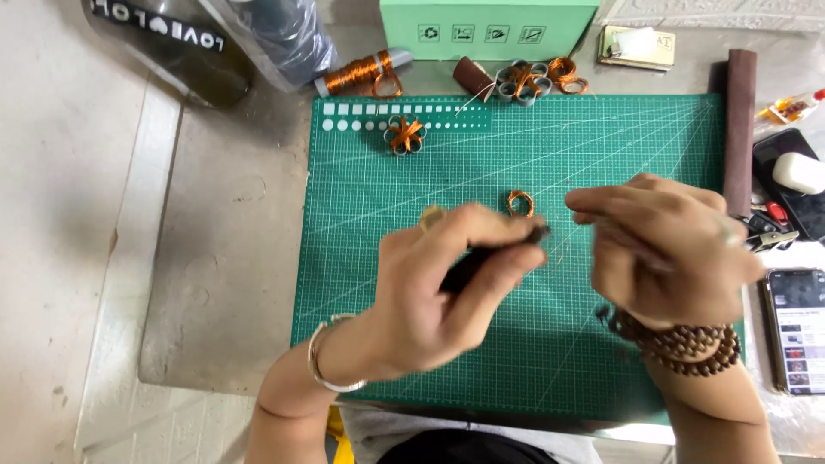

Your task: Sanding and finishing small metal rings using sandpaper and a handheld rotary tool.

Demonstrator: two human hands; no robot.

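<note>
My left hand [447, 283] is closed around a dark rod-like tool [481, 258] whose tip points right, above the green cutting mat [387, 258]. My right hand [662, 249] hovers close to the tool's tip with fingers pinched together; it seems to hold thin copper wire, but blur hides it. A small copper wire coil [520, 204] lies on the mat just beyond the tool's tip. A small round brassy thing [432, 215] shows behind my left fingers. A copper-and-grey flower piece [404, 135] lies near the mat's far edge.
Behind the mat stand a green box [490, 26], a copper wire spool [357, 73], another grey-and-copper flower piece [526, 82] and a dark bottle [172, 47]. On the right are a brown roll [739, 129], a phone [795, 331] and clips [769, 232].
</note>
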